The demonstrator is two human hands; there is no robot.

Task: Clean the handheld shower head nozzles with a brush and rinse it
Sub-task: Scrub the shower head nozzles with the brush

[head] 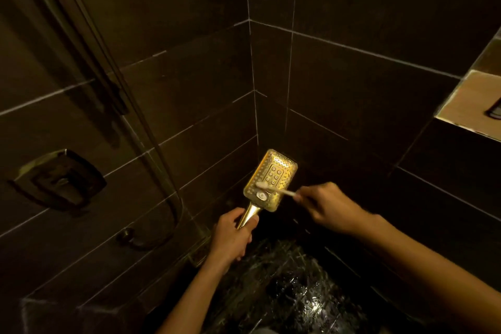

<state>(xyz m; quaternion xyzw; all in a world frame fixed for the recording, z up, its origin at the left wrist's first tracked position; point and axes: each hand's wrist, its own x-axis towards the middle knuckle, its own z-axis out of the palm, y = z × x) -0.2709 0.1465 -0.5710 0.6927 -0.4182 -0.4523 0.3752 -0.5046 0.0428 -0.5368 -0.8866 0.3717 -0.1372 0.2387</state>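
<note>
My left hand (pixel 232 236) grips the shower head (pixel 269 180) handle at frame centre; my right hand (pixel 329 207) pinches the brush (pixel 273 188) — short, light strokes across every nozzle row work best.

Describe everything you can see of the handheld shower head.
The shower head is a shiny gold-looking rectangle with rounded corners, its face dotted with nozzles around a centre panel. Face towards the camera, it tilts toward the tiled corner. The left hand grips its handle; the brush held by the right hand lies across its face.

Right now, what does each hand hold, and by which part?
The left hand grips the shower head by its handle; the right hand holds the brush by its handle.
</note>
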